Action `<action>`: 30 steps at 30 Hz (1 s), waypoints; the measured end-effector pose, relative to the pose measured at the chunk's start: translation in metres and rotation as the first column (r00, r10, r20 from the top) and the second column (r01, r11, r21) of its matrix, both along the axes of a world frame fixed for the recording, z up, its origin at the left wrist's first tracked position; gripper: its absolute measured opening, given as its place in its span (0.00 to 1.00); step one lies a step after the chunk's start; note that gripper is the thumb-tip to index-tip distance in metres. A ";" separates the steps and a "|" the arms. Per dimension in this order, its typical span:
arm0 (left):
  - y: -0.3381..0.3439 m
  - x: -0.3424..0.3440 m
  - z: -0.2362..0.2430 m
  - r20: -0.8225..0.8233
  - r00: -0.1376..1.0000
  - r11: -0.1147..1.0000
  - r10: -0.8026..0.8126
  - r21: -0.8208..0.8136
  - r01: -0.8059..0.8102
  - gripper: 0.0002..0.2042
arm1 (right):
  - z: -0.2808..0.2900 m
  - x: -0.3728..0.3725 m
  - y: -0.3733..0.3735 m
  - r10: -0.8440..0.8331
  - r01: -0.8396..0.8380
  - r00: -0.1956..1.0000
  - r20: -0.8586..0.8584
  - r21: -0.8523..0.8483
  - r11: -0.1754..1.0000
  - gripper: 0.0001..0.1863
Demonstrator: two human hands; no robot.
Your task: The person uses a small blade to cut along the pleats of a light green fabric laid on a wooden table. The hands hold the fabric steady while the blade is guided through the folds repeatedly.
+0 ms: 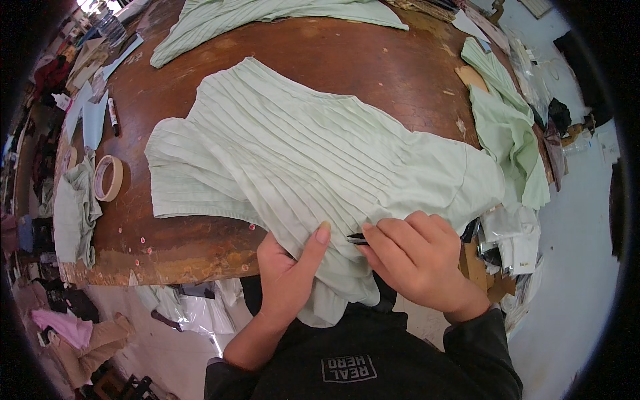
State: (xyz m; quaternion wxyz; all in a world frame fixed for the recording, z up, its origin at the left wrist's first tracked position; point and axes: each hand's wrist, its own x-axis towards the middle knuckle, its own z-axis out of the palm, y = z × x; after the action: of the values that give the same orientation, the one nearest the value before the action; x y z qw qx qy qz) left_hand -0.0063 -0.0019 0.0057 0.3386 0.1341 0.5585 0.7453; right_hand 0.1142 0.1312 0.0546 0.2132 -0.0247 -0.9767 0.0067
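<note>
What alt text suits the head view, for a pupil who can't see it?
A pale green pleated garment lies partly on a brown table, its near part held by a person's left hand; the right hand holds a small dark tool over it. A tape roll and marker lie to the left.

The table [433,87] is big, brown and shiny, with a rounded edge and some scuffed spots. A pale green shirt-like cloth [313,133] with lots of skinny folds lies across its middle, and part hangs off the near edge at six o'clock. Another green folded cloth [267,17] lies at twelve. A crumpled green cloth [497,113] lies near three. A tape roll [116,180] sits at nine, near a bunched-up green cloth [77,217]. Between nine and ten are a marker [113,118] and light blue paper [95,125].
</note>
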 end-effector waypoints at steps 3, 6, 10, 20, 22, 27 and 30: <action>0.000 0.000 0.001 0.015 1.000 1.000 0.000 0.000 0.000 0.11 | 0.000 0.001 -0.001 0.015 -0.015 1.000 0.006 0.067 0.998 0.14; 0.000 0.000 0.002 0.010 1.000 1.000 -0.003 -0.008 0.003 0.11 | 0.000 0.001 -0.002 0.023 -0.022 1.000 -0.003 0.114 0.993 0.15; 0.000 0.000 0.001 0.015 1.000 1.000 0.001 -0.013 -0.001 0.11 | -0.001 0.002 -0.005 0.011 -0.007 1.000 -0.022 0.155 0.988 0.14; -0.001 0.000 0.000 0.017 1.000 1.000 0.003 -0.002 -0.003 0.12 | -0.002 0.002 -0.005 -0.012 0.014 0.998 -0.058 0.035 0.999 0.14; -0.001 0.000 -0.003 0.017 1.000 1.000 0.006 0.008 -0.006 0.12 | -0.002 0.000 -0.003 -0.053 0.041 0.994 -0.091 -0.131 0.990 0.17; -0.002 0.000 -0.006 0.004 1.000 1.000 -0.018 0.015 0.018 0.12 | -0.011 -0.010 -0.006 -0.089 0.053 0.996 -0.021 -0.661 0.749 0.20; -0.002 -0.001 -0.007 -0.091 0.993 0.997 -0.077 -0.002 0.077 0.12 | -0.032 -0.015 -0.008 -0.016 0.006 1.000 -0.013 -0.564 0.826 0.13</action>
State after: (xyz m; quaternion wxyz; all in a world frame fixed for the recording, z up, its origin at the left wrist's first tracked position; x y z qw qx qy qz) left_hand -0.0073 -0.0039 -0.0009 0.3411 0.1893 0.5674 0.7252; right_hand 0.0996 0.1231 0.0223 0.2046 -0.0921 -0.9292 0.2938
